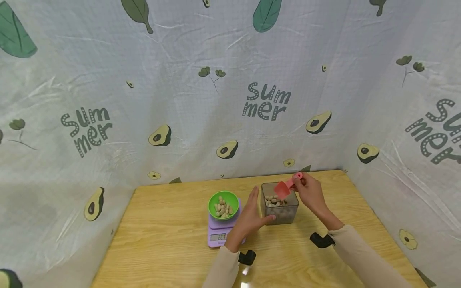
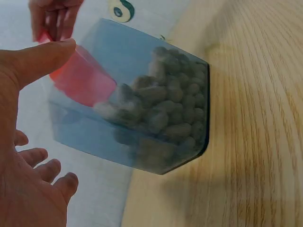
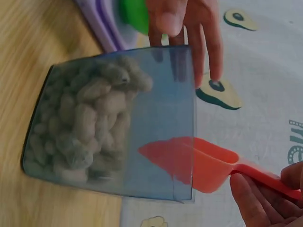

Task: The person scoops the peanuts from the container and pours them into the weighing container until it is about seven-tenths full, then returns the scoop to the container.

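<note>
My right hand (image 1: 309, 195) pinches the handle of a red scoop (image 1: 282, 189). The scoop's tip dips inside the mouth of a see-through, dark-tinted square container (image 1: 284, 218), above the unshelled peanuts (image 3: 90, 123) that partly fill it. At the container's left side is my left hand (image 1: 251, 216), its fingers extended and its thumb reaching across the front near the rim. Nothing is gripped in the left hand. In the right wrist view the scoop (image 3: 208, 165) shows through the clear wall, and the right fingers (image 3: 251, 198) hold its handle.
Left of the container, a purple kitchen scale (image 1: 213, 230) stands on the wooden table (image 1: 162, 232), its display partly covered by the left wrist. On it sits a green bowl (image 1: 212, 200) with several peanuts (image 1: 223, 208). A patterned cloth (image 1: 194, 120) hangs behind the table.
</note>
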The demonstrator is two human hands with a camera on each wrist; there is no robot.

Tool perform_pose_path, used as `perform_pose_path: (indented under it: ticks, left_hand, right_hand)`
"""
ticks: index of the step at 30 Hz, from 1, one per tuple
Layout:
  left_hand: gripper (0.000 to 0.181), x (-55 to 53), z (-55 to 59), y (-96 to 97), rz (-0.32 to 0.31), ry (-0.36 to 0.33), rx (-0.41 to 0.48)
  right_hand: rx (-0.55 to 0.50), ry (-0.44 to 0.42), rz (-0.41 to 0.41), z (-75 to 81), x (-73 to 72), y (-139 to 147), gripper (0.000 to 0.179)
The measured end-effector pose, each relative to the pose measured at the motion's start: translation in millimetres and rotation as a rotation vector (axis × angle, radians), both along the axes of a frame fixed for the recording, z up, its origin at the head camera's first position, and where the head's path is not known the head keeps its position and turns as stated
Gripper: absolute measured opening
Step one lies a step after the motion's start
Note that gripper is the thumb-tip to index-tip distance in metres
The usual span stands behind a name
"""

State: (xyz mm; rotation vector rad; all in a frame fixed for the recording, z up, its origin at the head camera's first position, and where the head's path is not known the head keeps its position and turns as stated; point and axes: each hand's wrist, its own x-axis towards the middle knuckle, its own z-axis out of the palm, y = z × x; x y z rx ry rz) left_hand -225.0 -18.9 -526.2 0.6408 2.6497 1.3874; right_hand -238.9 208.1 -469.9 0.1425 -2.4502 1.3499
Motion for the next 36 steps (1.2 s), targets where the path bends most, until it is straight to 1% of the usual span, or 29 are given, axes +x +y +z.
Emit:
perform_pose_path:
  ticks: [3, 5, 9, 12, 16, 18, 21, 25, 28, 30, 34, 36]
  left_hand:
    - [0.116, -11.0, -6.0, 7.4, 0.0, -0.035, 0.02]
    - [0.118, -17.9, -9.4, 10.9, -0.006, -0.058, 0.035]
    - [0.116, -26.3, -16.4, 14.0, -0.014, -0.1, 0.052]
    - [0.114, -28.9, -20.1, 14.1, -0.011, -0.117, 0.075]
    - [0.112, -31.2, -21.0, 14.4, 0.0, -0.115, 0.114]
    - [0.111, -32.3, -20.4, 14.9, 0.005, -0.107, 0.12]
    - [0.111, -32.9, -20.3, 15.3, 0.001, -0.1, 0.119]
    - [0.111, -31.2, -19.2, 16.2, 0.016, -0.106, 0.111]
    - [0.111, -29.9, -18.0, 16.8, 0.03, -0.113, 0.108]
    - [0.111, -28.4, -17.2, 17.6, 0.033, -0.108, 0.109]
    - [0.111, -25.0, -15.4, 19.1, 0.032, -0.112, 0.116]
    - [0.111, -24.1, -14.8, 20.0, 0.031, -0.121, 0.124]
  right_hand:
    - [0.15, 0.079, -0.003, -5.2, -5.1, -1, 0.021]
    - [0.247, 0.125, 0.015, -9.5, -8.0, -2, 0.017]
    - [0.405, 0.198, 0.061, -21.9, -11.7, -9, 0.01]
    - [0.464, 0.225, 0.07, -30.1, -15.1, -17, 0.009]
    - [0.479, 0.21, 0.096, -30.9, -19.4, -25, 0.012]
    - [0.467, 0.188, 0.12, -27.3, -19.2, -26, 0.013]
    - [0.42, 0.176, 0.151, -19.4, -15.1, -21, 0.013]
    - [0.4, 0.133, 0.155, -14.7, -10.0, -13, 0.015]
    - [0.363, 0.051, 0.136, -17.3, -9.4, -10, 0.016]
    - [0.285, -0.009, 0.114, -18.1, -8.4, -8, 0.017]
    - [0.066, -0.122, 0.029, -17.1, -6.0, -7, 0.019]
    - [0.002, -0.141, 0.0, -16.0, -5.7, -9, 0.021]
